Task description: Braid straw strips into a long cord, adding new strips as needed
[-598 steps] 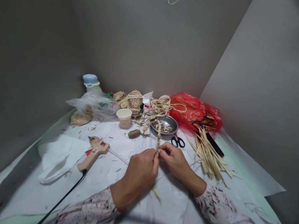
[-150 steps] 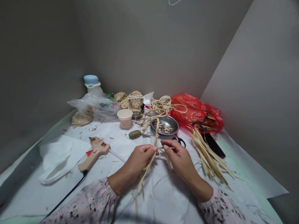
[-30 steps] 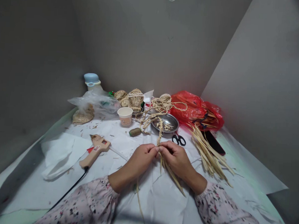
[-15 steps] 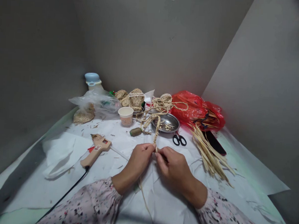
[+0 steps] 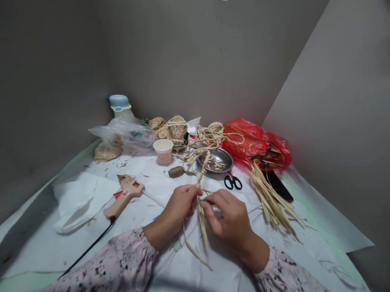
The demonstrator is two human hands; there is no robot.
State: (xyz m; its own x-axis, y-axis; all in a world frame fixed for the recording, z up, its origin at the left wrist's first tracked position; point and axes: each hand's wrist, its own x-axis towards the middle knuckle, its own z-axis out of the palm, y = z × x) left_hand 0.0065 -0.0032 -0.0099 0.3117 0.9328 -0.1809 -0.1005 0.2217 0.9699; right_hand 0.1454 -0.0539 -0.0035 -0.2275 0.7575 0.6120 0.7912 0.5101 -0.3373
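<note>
A straw braid (image 5: 204, 166) runs from the tangled loops at the back down to my left hand (image 5: 183, 202), whose thumb and fingers pinch its near end. Loose strands (image 5: 203, 229) hang from that end toward me. Close by on the right, my right hand (image 5: 226, 211) has its thumb and index finger together at the strands; a thin strand passes by its fingertips. Beyond the hands lie a metal dish (image 5: 225, 160) with straw scraps and black-handled scissors (image 5: 233, 182). A bundle of flat straw strips (image 5: 270, 202) rests to the right.
A glue gun (image 5: 124, 197) with a black cord lies left, near crumpled white paper (image 5: 77, 201). Behind are a paper cup (image 5: 163, 152), a green spool (image 5: 176, 171), woven pieces (image 5: 177, 128), a clear bag (image 5: 130, 131), a bottle (image 5: 119, 102), a red bag (image 5: 247, 140) and a dark phone (image 5: 279, 186).
My right hand has moved slightly apart from my left and down. The loose strands now show between the hands, and the hanging strand's end has swung right.
</note>
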